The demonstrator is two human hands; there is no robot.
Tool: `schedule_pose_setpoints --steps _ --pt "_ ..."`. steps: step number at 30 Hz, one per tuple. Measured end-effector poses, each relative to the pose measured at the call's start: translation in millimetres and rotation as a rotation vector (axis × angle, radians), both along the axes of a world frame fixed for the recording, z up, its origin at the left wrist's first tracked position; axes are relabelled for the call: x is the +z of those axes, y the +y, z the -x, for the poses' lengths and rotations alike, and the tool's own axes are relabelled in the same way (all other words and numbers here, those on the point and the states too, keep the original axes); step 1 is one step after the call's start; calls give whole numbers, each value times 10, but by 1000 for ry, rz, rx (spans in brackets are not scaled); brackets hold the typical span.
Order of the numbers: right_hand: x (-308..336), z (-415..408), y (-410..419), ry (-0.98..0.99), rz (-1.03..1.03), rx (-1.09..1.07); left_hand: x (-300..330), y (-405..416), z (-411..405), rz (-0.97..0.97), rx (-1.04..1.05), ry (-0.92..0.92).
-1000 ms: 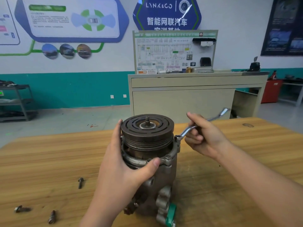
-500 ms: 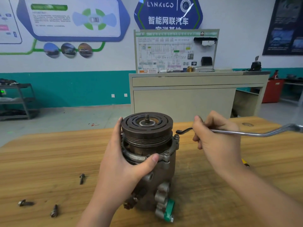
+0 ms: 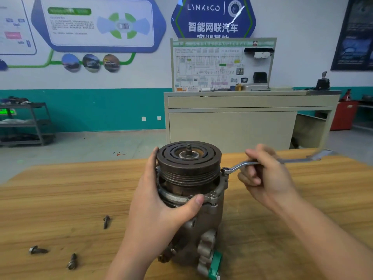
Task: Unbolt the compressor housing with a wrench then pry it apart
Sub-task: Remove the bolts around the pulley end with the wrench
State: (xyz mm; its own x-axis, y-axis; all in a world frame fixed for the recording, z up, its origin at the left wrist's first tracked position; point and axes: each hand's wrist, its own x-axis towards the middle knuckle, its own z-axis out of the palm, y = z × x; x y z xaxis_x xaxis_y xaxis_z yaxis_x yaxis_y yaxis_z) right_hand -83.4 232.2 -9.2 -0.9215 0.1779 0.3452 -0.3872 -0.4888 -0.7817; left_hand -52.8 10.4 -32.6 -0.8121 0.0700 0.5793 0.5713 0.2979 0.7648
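A grey metal compressor (image 3: 203, 221) stands upright on the wooden table (image 3: 60, 190), its dark grooved pulley (image 3: 188, 160) on top. My left hand (image 3: 159, 207) grips the housing just under the pulley, thumb across the front flange. My right hand (image 3: 264, 178) holds a silver ring wrench (image 3: 242, 164) by its shaft. The wrench's ring end sits on a bolt at the right edge of the housing flange, and the handle points right and away. Another bolt head (image 3: 213, 195) shows on the front of the flange.
Three loose bolts lie on the table to the left: one (image 3: 106, 221), another (image 3: 37, 249) and a third (image 3: 72, 261). A beige training bench (image 3: 242, 118) stands beyond the table, and a metal shelf rack (image 3: 26, 124) at the far left.
The wrench swung right and lifted off the flange bolt, then came back down onto it. My left hand stayed on the housing.
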Motion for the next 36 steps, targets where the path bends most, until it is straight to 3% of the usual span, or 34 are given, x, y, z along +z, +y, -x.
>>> schedule_pose_setpoints --steps 1,3,5,7,11,20,25,26,28,32,36 --pt "11 94 2 -152 104 147 3 2 -2 4 2 -1" --pt "-18 217 -7 -297 286 242 14 6 -7 8 6 -2" --pt "-10 255 29 -266 468 168 25 6 -5 6 13 2" --pt "29 197 84 -191 479 19 30 6 -7 1 23 2" --pt "40 -13 87 -30 112 -252 31 10 -7 -4 16 -3" --pt "92 -443 -273 261 -615 -583 6 7 -14 -1 8 9" --pt "85 -504 -372 662 -1280 -788 12 22 -3 -28 17 13" --pt "55 -496 -344 705 -1279 -766 13 26 0 -30 20 14" --pt "-19 -456 -229 625 -1040 -689 9 28 6 -28 25 14" --pt "85 -238 17 134 -373 -175 13 23 11 -9 35 20" --pt "222 37 90 -221 -76 268 22 25 7 -7 35 8"
